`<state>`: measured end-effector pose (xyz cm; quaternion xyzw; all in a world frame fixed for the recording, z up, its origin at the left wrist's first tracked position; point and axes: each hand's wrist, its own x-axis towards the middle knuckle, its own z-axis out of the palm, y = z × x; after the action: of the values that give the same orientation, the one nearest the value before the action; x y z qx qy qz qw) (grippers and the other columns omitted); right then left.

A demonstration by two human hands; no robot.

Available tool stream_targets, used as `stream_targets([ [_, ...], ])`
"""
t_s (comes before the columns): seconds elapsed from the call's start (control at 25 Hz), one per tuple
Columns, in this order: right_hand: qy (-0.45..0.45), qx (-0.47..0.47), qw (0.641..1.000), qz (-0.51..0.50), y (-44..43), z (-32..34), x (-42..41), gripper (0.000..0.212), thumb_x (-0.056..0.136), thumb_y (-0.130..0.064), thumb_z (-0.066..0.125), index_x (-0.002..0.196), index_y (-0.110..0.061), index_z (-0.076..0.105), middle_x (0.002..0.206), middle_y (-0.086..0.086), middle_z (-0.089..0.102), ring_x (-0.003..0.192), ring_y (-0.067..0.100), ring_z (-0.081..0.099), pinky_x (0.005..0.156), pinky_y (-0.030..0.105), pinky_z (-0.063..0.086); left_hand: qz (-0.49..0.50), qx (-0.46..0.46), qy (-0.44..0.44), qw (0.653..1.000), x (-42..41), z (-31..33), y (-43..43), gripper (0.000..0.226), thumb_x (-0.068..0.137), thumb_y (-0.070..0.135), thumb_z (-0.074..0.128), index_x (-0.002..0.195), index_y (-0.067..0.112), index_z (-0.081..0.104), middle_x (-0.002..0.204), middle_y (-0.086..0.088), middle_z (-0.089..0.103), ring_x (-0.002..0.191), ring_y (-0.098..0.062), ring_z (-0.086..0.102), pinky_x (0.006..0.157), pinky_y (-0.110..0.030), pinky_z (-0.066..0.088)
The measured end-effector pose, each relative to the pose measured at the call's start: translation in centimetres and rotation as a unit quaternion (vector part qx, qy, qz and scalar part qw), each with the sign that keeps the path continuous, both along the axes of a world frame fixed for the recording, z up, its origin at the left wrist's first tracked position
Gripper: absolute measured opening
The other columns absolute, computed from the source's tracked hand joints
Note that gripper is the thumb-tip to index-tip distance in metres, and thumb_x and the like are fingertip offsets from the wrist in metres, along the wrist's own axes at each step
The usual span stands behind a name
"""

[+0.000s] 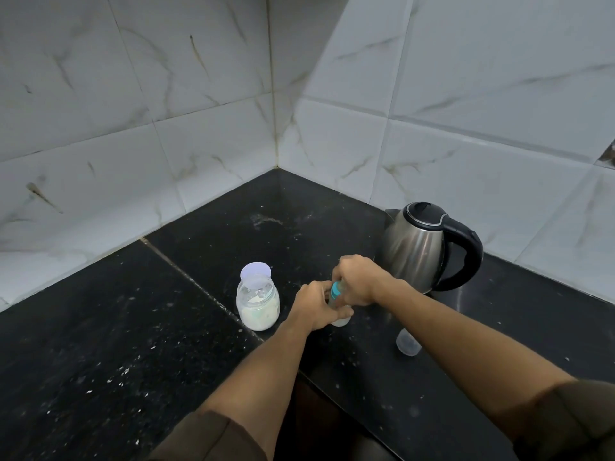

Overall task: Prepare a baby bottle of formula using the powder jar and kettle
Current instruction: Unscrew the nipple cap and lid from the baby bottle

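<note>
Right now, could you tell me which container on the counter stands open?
The powder jar: its white lid sits behind it, while the kettle is lidded and the bottle wears its teal collar.

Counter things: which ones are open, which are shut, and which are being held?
Jar: open, upright, white powder inside.
Lid: off, lying just behind the jar.
Kettle: top shut, upright, nobody touching it.
Bottle: upright on the counter, held by both hands.
Left hand: grips the bottle's body.
Right hand: grips the bottle's blue top.
Clear cap: off the bottle, standing on the counter, partly hidden by the right arm.
</note>
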<state>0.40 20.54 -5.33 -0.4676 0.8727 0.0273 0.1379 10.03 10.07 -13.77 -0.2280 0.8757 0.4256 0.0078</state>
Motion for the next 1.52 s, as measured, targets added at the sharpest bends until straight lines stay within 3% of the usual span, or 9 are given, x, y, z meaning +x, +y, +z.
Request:
stream_targets([
  [0.16, -0.009, 0.028, 0.995, 0.096, 0.6, 0.9, -0.6, 0.053, 0.083, -0.020, 0.083, 0.133, -0.022, 0.064, 0.129, 0.002, 0.057, 0.119, 0.023, 0.059, 0.102, 0.042, 0.054, 0.010, -0.002, -0.016, 1.000, -0.2, 0.1, -0.3, 0.050, 0.068, 0.043, 0.092, 0.109, 0.025, 0.071, 0.096, 0.010, 0.074, 0.094, -0.009, 0.069, 0.090, -0.038, 0.059],
  [0.28, -0.020, -0.018, 0.999, 0.041, 0.8, 1.3, -0.8, 0.072, 0.081, -0.041, 0.084, 0.144, -0.023, 0.054, 0.129, 0.000, 0.056, 0.116, 0.020, 0.060, 0.098, 0.040, 0.056, -0.008, -0.010, -0.018, 1.000, -0.3, 0.4, -0.6, 0.053, 0.071, 0.043, 0.091, 0.117, 0.026, 0.071, 0.102, 0.009, 0.074, 0.100, -0.012, 0.068, 0.094, -0.039, 0.057],
  [0.4, 0.023, -0.003, 0.999, -0.028, 0.7, 1.3, -0.8, 0.059, 0.075, -0.068, 0.080, 0.111, -0.023, 0.067, 0.104, -0.003, 0.066, 0.095, 0.019, 0.065, 0.077, 0.036, 0.057, -0.011, -0.018, -0.014, 1.000, -0.2, 0.3, -0.5, 0.037, 0.073, 0.041, 0.091, 0.101, 0.029, 0.072, 0.091, 0.012, 0.073, 0.093, -0.011, 0.068, 0.091, -0.039, 0.057],
  [0.48, 0.017, 0.000, 1.000, -0.025, 0.6, 0.9, -0.7, 0.045, 0.079, -0.059, 0.082, 0.100, -0.022, 0.068, 0.095, -0.004, 0.066, 0.091, 0.020, 0.065, 0.069, 0.033, 0.050, -0.011, -0.018, -0.009, 1.000, -0.2, 0.3, -0.4, 0.038, 0.072, 0.041, 0.091, 0.103, 0.028, 0.073, 0.093, 0.012, 0.074, 0.095, -0.010, 0.068, 0.092, -0.039, 0.057],
  [0.68, -0.037, 0.022, 0.996, 0.075, 0.7, 1.5, -0.8, 0.043, 0.089, -0.022, 0.079, 0.130, -0.026, 0.065, 0.129, 0.000, 0.056, 0.117, 0.021, 0.060, 0.100, 0.038, 0.054, -0.006, -0.010, -0.020, 1.000, -0.3, 0.4, -0.5, 0.056, 0.073, 0.040, 0.092, 0.121, 0.022, 0.069, 0.106, 0.007, 0.075, 0.101, -0.012, 0.069, 0.096, -0.038, 0.057],
  [0.92, 0.006, 0.007, 1.000, -0.030, 0.5, 0.3, -0.4, 0.056, 0.078, -0.059, 0.081, 0.117, -0.021, 0.066, 0.108, -0.001, 0.068, 0.092, 0.017, 0.064, 0.070, 0.031, 0.051, -0.015, -0.019, -0.023, 0.999, -0.3, 0.3, -0.5, 0.049, 0.074, 0.041, 0.090, 0.117, 0.026, 0.070, 0.102, 0.010, 0.074, 0.100, -0.011, 0.068, 0.095, -0.039, 0.057],
  [1.16, -0.036, -0.001, 0.999, 0.029, 0.7, 1.7, -0.5, 0.041, 0.084, -0.022, 0.081, 0.123, -0.026, 0.070, 0.118, -0.003, 0.061, 0.107, 0.017, 0.060, 0.088, 0.034, 0.055, -0.007, -0.003, -0.013, 1.000, -0.2, 0.1, -0.5, 0.062, 0.072, 0.040, 0.092, 0.127, 0.025, 0.069, 0.111, 0.011, 0.074, 0.106, -0.008, 0.067, 0.097, -0.034, 0.055],
  [1.36, -0.038, -0.101, 0.991, -0.073, 3.5, 3.5, -2.2, 0.047, 0.074, -0.034, 0.088, 0.117, -0.025, 0.071, 0.110, -0.005, 0.070, 0.101, 0.019, 0.066, 0.091, 0.036, 0.056, 0.002, 0.018, 0.009, 1.000, 0.2, -0.1, 0.2, 0.064, 0.070, 0.037, 0.094, 0.128, 0.027, 0.070, 0.111, 0.010, 0.075, 0.109, -0.010, 0.067, 0.102, -0.040, 0.053],
  [1.52, -0.023, 0.028, 0.995, -0.090, 7.0, 1.3, -2.1, 0.046, 0.070, -0.038, 0.090, 0.110, -0.029, 0.069, 0.098, -0.007, 0.066, 0.095, 0.020, 0.066, 0.078, 0.033, 0.056, 0.002, 0.026, 0.014, 1.000, 0.4, -0.3, 0.3, 0.073, 0.064, 0.039, 0.097, 0.131, 0.030, 0.069, 0.116, 0.010, 0.075, 0.118, -0.013, 0.065, 0.107, -0.040, 0.050],
])
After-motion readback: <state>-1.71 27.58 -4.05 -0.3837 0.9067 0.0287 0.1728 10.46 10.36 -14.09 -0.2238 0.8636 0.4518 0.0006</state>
